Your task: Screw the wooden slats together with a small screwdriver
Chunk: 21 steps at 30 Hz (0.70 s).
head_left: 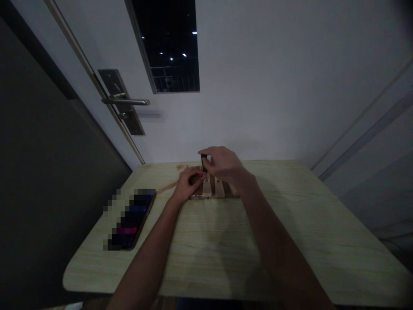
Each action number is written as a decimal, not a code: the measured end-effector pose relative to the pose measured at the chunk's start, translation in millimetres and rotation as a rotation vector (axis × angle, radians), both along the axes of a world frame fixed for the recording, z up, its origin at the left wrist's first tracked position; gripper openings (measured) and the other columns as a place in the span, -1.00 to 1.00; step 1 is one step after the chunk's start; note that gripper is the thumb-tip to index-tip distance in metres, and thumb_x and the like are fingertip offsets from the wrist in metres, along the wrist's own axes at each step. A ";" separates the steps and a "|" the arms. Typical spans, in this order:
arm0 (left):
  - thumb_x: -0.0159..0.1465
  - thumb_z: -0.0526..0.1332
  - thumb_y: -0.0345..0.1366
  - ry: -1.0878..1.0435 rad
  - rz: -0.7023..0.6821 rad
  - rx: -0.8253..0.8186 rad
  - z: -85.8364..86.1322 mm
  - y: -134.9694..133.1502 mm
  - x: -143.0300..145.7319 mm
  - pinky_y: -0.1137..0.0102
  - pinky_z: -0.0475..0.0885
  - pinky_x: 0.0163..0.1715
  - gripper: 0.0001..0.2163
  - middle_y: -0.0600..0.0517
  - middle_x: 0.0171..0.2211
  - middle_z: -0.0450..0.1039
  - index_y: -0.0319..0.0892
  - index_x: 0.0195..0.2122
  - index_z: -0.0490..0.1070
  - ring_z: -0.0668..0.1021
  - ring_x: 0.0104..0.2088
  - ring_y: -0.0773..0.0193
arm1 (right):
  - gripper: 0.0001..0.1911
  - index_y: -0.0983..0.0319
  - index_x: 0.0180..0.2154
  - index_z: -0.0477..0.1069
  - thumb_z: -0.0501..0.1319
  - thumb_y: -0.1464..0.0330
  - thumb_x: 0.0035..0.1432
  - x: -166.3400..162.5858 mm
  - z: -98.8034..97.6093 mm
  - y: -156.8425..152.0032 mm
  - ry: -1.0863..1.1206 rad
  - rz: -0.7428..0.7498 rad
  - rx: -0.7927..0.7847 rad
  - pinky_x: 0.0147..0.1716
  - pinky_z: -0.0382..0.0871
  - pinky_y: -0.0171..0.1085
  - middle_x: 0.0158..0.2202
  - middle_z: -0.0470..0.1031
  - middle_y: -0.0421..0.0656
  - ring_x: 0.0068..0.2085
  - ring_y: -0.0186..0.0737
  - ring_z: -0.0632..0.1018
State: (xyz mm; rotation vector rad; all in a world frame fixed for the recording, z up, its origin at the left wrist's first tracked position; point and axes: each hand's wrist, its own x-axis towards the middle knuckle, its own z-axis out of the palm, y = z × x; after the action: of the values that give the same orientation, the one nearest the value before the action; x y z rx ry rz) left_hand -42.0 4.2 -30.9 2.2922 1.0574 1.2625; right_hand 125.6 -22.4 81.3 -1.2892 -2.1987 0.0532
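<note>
My right hand [224, 162] is closed around the upper part of a short black upright tool [204, 158], whose exact kind I cannot make out. The tool's lower end points down at a pale flat strip [207, 189] that lies on a brown board [213, 191]. My left hand [187, 184] rests on the board's left side, thumb and fingertips brought together by the foot of the tool; what they pinch is too small to tell. Beside the first strip lies a second pale piece [220, 189] with a dark spot. My right wrist hides part of the board's right end.
A phone [142, 219] lies on the table's left, partly pixelated. Between it and the board runs a long thin pale strip [167, 187], with a small curled piece [181, 166] behind my left hand. The pale wood-grain table [206, 258] stands against a white door with a lever handle [125, 102].
</note>
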 end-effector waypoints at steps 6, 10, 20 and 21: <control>0.19 0.22 -0.25 -0.008 0.005 0.001 -0.2 0.1 0.4 0.25 0.33 -0.11 -0.86 -0.02 -0.25 0.52 -0.17 -0.27 0.46 0.49 -0.20 0.16 | -0.79 0.13 -0.18 0.48 0.18 0.33 0.12 1.5 8.2 -2.4 0.045 0.045 -0.055 -0.33 0.22 -0.30 -0.34 0.55 -0.21 -0.34 -0.29 0.48; 0.18 0.23 -0.25 -0.025 0.003 0.009 0.4 -0.6 0.6 0.24 0.35 -0.13 -0.87 -0.03 -0.26 0.52 -0.17 -0.29 0.45 0.49 -0.20 0.15 | -0.84 0.19 -0.33 0.44 0.25 0.25 0.06 1.9 7.1 1.5 0.065 0.048 -0.046 -0.40 0.14 -0.32 -0.44 0.47 -0.23 -0.39 -0.32 0.42; 0.18 0.23 -0.25 -0.022 -0.001 -0.008 2.2 -0.9 1.7 0.24 0.34 -0.11 -0.87 -0.02 -0.27 0.52 -0.17 -0.30 0.46 0.49 -0.20 0.15 | -0.92 0.24 -0.37 0.39 0.24 0.36 0.06 -1.4 0.0 7.7 0.194 0.164 -0.059 -0.40 0.15 -0.36 -0.43 0.44 -0.23 -0.44 -0.38 0.37; 0.18 0.23 -0.25 -0.018 -0.001 -0.005 2.5 -1.2 1.8 0.24 0.34 -0.11 -0.88 -0.02 -0.27 0.52 -0.16 -0.30 0.46 0.49 -0.20 0.15 | -0.95 0.24 -0.37 0.42 0.23 0.39 0.06 -1.9 0.1 8.2 0.199 0.168 -0.069 -0.39 0.17 -0.36 -0.43 0.46 -0.22 -0.44 -0.39 0.38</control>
State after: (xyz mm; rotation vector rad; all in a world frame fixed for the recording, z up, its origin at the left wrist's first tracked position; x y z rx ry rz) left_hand -40.2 3.0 -28.4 2.2736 1.0517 1.2764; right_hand 123.7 -14.3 81.4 -1.0815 -2.1433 0.3118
